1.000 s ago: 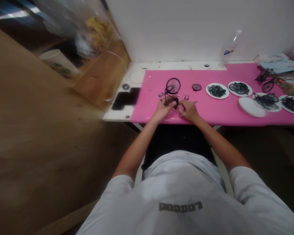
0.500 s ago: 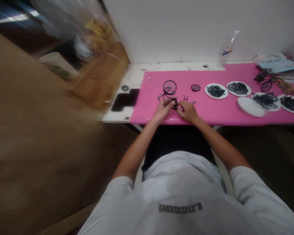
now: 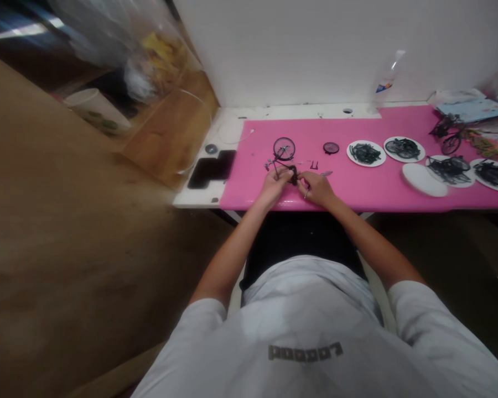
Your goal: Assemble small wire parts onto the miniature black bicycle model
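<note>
A dark miniature bicycle with one spoked wheel is held over the pink mat by my left hand. The fingers are closed around its frame, near a black part at the end away from the wheel. My right hand is closed in a pinch right beside that black part. A thin shiny piece shows under its fingers; what the fingertips grip is too small to make out. Just beyond lie a small dark U-shaped part, a grey pointed object and a loose small wheel.
White plates with dark parts, such as this plate, stand along the right of the pink mat. A white lid-like dish overlaps one. A black flat object lies left, a clear bottle behind, and another miniature bicycle far right.
The miniature bicycle and both hands have shifted slightly to the left. My left hand keeps its hold, and my right fingers stay by the black part.
</note>
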`<state>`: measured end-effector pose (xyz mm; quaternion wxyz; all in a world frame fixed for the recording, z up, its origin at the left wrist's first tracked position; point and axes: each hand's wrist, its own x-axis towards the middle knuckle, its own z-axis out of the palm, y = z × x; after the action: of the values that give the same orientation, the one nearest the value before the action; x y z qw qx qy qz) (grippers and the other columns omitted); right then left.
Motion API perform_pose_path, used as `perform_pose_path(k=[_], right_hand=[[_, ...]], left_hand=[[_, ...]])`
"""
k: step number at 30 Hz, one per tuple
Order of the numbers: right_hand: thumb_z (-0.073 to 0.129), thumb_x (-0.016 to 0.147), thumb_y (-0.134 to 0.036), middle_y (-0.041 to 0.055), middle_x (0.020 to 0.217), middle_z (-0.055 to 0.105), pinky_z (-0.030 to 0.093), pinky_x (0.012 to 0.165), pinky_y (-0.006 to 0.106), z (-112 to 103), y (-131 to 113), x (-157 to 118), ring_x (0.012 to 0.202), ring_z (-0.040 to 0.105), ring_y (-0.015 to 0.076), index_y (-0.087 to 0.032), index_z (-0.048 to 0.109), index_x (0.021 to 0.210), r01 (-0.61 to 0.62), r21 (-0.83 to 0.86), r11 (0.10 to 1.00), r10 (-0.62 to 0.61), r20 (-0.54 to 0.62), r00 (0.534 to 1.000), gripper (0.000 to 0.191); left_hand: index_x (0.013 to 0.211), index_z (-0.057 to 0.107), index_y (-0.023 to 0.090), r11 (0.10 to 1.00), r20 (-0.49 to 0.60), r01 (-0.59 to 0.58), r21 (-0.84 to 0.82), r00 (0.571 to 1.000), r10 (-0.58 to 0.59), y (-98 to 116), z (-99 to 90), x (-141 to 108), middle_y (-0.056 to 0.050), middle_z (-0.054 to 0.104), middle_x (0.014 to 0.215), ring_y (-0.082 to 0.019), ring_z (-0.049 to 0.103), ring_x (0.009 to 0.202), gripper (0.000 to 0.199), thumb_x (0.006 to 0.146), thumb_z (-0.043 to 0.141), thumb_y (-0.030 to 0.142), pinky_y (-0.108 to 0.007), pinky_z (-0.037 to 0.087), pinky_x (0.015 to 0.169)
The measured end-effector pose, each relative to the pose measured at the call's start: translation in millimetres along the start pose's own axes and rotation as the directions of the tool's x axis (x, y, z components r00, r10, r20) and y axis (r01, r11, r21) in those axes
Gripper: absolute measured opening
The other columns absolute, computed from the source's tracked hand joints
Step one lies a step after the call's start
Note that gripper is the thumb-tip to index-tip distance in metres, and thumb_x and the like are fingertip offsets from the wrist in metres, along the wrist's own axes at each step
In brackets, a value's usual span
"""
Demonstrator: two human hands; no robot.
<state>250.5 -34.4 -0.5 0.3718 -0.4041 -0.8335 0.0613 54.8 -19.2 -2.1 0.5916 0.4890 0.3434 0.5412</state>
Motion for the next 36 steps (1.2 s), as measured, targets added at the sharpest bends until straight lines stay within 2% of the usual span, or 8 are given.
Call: perform_pose_path(k=[5, 11, 15, 20, 23, 25, 30, 36], right_hand=[[0.057, 0.101, -0.036, 0.0091, 0.098, 0.078, 0.050, 0.072, 0.034, -3.8, -3.1, 0.3, 0.075, 0.066, 0.0219, -0.020, 0.074, 0.107, -0.057, 0.033, 0.998, 0.058, -0.024, 0.998, 0.024], [0.054, 0.106, -0.043, 0.0031, 0.078, 0.070, 0.046, 0.067, 0.032, -9.6, 14.0, 7.6, 0.069, 0.062, 0.0207, -0.022, 0.072, 0.100, -0.295, 0.125, 0.947, 0.305, -0.067, 0.950, 0.029], [0.064, 0.102, -0.045, 0.0047, 0.080, 0.073, 0.048, 0.065, 0.033, -28.5, 39.2, 13.7, 0.070, 0.064, 0.0207, -0.022, 0.070, 0.090, -0.413, 0.264, 0.872, 0.397, 0.111, 0.911, 0.027], [0.079, 0.097, -0.048, 0.0077, 0.078, 0.076, 0.048, 0.052, 0.033, -62.4, 68.3, 9.8, 0.058, 0.060, 0.0192, -0.022, 0.072, 0.094, -0.601, 0.377, 0.704, 0.505, 0.329, 0.798, 0.028], [0.082, 0.094, -0.048, 0.0082, 0.077, 0.076, 0.055, 0.059, 0.036, -78.0, 83.3, 5.5, 0.060, 0.063, 0.0198, -0.022, 0.074, 0.092, -0.540, 0.394, 0.744, 0.496, 0.215, 0.841, 0.028], [0.081, 0.093, -0.049, 0.0079, 0.075, 0.076, 0.061, 0.069, 0.042, -84.4, 92.7, 4.5, 0.066, 0.067, 0.0237, -0.021, 0.075, 0.085, -0.577, 0.272, 0.770, 0.550, 0.175, 0.817, 0.030], [0.069, 0.095, -0.045, 0.0150, 0.114, 0.085, 0.057, 0.113, 0.055, -84.0, 109.3, 5.7, 0.116, 0.077, 0.0382, -0.021, 0.083, 0.096, -0.621, 0.096, 0.778, 0.617, 0.072, 0.784, 0.027], [0.067, 0.094, -0.042, 0.0166, 0.116, 0.085, 0.059, 0.110, 0.051, -72.1, 116.4, 1.1, 0.112, 0.078, 0.0370, -0.016, 0.085, 0.107, -0.641, 0.110, 0.760, 0.649, -0.054, 0.759, 0.035]], left_hand=[[0.119, 0.075, 0.018, 1.000, -0.020, 0.009, -0.004, 1.000, -0.009, 2.0, -1.8, -0.2, -0.014, 0.083, 0.113, -0.027, 0.081, 0.110, 0.052, 0.085, 0.090, 0.054, -0.043, 0.065, 0.099], [0.125, 0.073, 0.017, 0.999, -0.009, -0.007, -0.034, 1.000, 0.006, 9.7, -7.0, 1.4, -0.015, 0.083, 0.115, -0.030, 0.081, 0.113, 0.058, 0.085, 0.091, 0.055, -0.046, 0.064, 0.103], [0.126, 0.073, 0.017, 0.999, -0.019, -0.006, -0.049, 1.000, 0.005, 9.0, -10.7, 4.2, -0.015, 0.083, 0.116, -0.029, 0.081, 0.111, 0.058, 0.084, 0.092, 0.053, -0.045, 0.064, 0.102], [0.121, 0.074, 0.016, 0.999, -0.063, 0.024, -0.035, 0.998, -0.026, 1.5, -15.4, 8.5, -0.014, 0.082, 0.115, -0.025, 0.082, 0.101, 0.048, 0.088, 0.090, 0.048, -0.044, 0.066, 0.098], [0.116, 0.074, 0.016, 0.998, -0.100, 0.046, -0.047, 0.994, -0.051, -2.2, -18.7, 10.3, -0.013, 0.083, 0.111, -0.022, 0.081, 0.094, 0.043, 0.088, 0.090, 0.044, -0.041, 0.066, 0.094], [0.113, 0.075, 0.015, 0.996, -0.122, 0.061, -0.063, 0.990, -0.068, -2.3, -20.4, 10.3, -0.012, 0.083, 0.109, -0.020, 0.081, 0.090, 0.040, 0.087, 0.091, 0.041, -0.037, 0.066, 0.091], [0.109, 0.078, 0.015, 0.986, -0.145, 0.099, -0.133, 0.982, -0.119, 4.4, -20.2, 6.6, -0.010, 0.084, 0.105, -0.019, 0.080, 0.090, 0.034, 0.084, 0.095, 0.031, -0.029, 0.063, 0.086], [0.105, 0.077, 0.015, 0.952, -0.193, 0.106, -0.288, 0.967, -0.166, 12.9, -19.6, 4.1, -0.010, 0.084, 0.106, -0.016, 0.078, 0.089, 0.024, 0.087, 0.091, 0.022, -0.027, 0.061, 0.085]])
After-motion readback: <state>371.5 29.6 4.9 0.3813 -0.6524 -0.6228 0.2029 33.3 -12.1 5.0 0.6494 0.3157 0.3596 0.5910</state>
